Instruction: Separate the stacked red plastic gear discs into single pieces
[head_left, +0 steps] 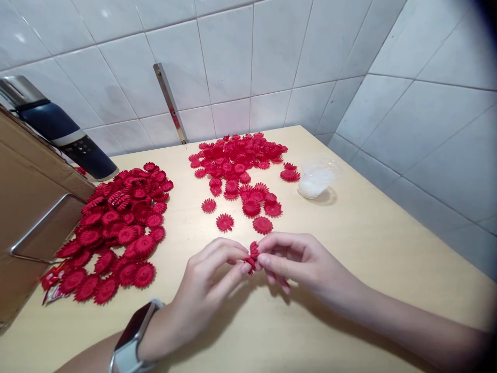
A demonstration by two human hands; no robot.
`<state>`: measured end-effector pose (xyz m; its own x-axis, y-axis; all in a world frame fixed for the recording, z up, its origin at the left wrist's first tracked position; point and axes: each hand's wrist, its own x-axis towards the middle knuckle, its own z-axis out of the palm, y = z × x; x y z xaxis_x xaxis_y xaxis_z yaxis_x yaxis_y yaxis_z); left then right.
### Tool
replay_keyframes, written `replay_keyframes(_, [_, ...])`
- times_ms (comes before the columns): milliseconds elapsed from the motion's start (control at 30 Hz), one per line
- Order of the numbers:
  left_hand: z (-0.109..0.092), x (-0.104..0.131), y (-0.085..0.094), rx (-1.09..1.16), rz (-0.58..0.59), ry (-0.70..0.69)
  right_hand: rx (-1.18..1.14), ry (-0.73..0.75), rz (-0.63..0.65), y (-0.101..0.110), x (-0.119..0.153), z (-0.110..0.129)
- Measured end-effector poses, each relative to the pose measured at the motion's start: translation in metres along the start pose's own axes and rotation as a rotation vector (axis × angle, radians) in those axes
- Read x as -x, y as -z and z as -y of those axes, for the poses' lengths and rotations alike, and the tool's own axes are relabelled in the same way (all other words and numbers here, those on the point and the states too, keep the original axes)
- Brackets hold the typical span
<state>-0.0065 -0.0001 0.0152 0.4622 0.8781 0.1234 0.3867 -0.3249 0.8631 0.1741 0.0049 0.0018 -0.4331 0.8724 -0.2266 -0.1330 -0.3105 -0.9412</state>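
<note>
My left hand (217, 274) and my right hand (298, 259) meet at the front middle of the table. Between their fingertips is a small red flower-shaped piece (253, 252) with a fringed edge, pinched from both sides and seen nearly edge-on. Whether it is one piece or two pressed together, I cannot tell. Just beyond my fingers lie single red fringed discs, one (263, 225) near the right hand and another (224, 223) near the left. A loose heap of similar red pieces (240, 155) spreads behind them.
At the left is a larger pile of layered red flowers (128, 233), beside a cardboard box (34, 171). A dark blue flask (66, 129) leans there. A clear plastic cup with white contents (316, 178) stands tilted at right. Tiled walls (233, 52) border the table (368, 248).
</note>
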Motion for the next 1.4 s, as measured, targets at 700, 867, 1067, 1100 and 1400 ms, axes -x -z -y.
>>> replay_keyframes(700, [-0.0019,0.002,0.0006,0.147,0.053,0.142,-0.061,-0.045,0.031,-0.0006,0.002,0.0028])
replay_keyframes(867, [-0.0045,-0.0005,0.0008,0.264,0.086,0.194,-0.09,-0.056,0.062,0.0003,0.0006,0.001])
replay_keyframes(1067, [-0.0013,-0.0021,0.0011,0.457,0.089,0.305,-0.04,-0.053,0.083,0.0015,-0.0008,0.0008])
replay_keyframes(1100, [-0.0006,-0.002,0.001,0.478,0.085,0.318,-0.031,-0.056,0.086,0.0018,-0.0008,0.0008])
replay_keyframes(1400, [0.0017,-0.0019,-0.0016,0.502,0.071,0.328,-0.054,-0.038,0.007,-0.0009,-0.0016,0.0008])
